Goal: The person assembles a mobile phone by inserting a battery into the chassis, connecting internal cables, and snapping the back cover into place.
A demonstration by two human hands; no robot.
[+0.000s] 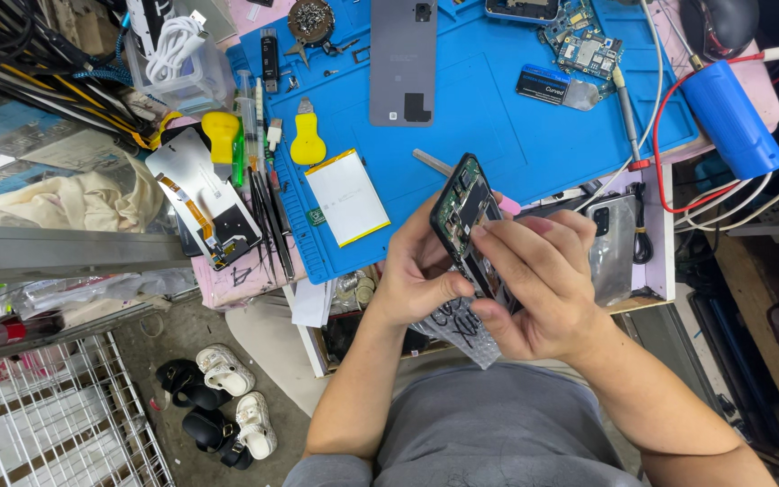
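An opened phone body (464,209) with its green board and dark frame exposed is held tilted above the front edge of the blue work mat (498,117). My left hand (412,275) grips it from the left side and below. My right hand (538,280) holds its lower right part, with fingers laid across its inner face. A piece of clear bubble wrap (462,329) hangs under both hands.
On the mat lie a white phone battery (346,196), a grey back cover (403,59), a yellow pry tool (307,142), circuit boards (583,41) and a metal spudger (432,163). A screen panel with flex cable (205,203) and tweezers (272,216) sit left. A blue cylinder (732,117) lies at the right.
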